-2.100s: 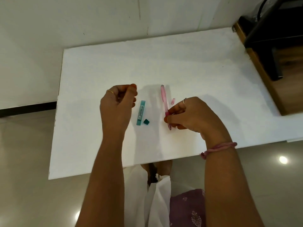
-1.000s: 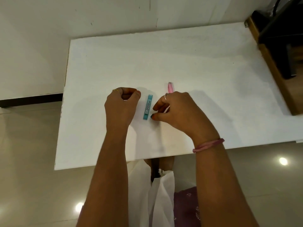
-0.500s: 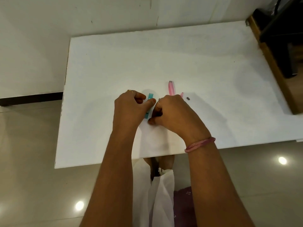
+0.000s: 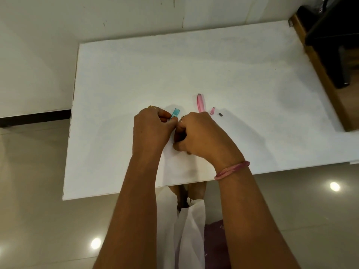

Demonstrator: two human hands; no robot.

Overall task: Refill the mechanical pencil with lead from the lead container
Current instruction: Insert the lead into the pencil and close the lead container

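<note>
My left hand (image 4: 151,129) grips the teal lead container (image 4: 175,113) between thumb and fingers; only its far end shows. My right hand (image 4: 202,133) is curled tight against the container's near end, touching my left thumb. The small teal cap is out of sight under these fingers. The pink mechanical pencil (image 4: 200,102) lies on the white table (image 4: 233,74) just beyond my right hand, its near part hidden by the knuckles. Its pink end cap (image 4: 213,110) and a small dark eraser (image 4: 220,114) lie loose to the right of it.
A wooden stand with a dark object (image 4: 330,45) borders the table's right edge. A wall runs along the far edge. The table's near edge is close to my wrists, with tiled floor (image 4: 38,220) below.
My right hand let go of the pencil, moved left over the small teal cap, then met my left hand at the lead container. My left hand closed on the container.
</note>
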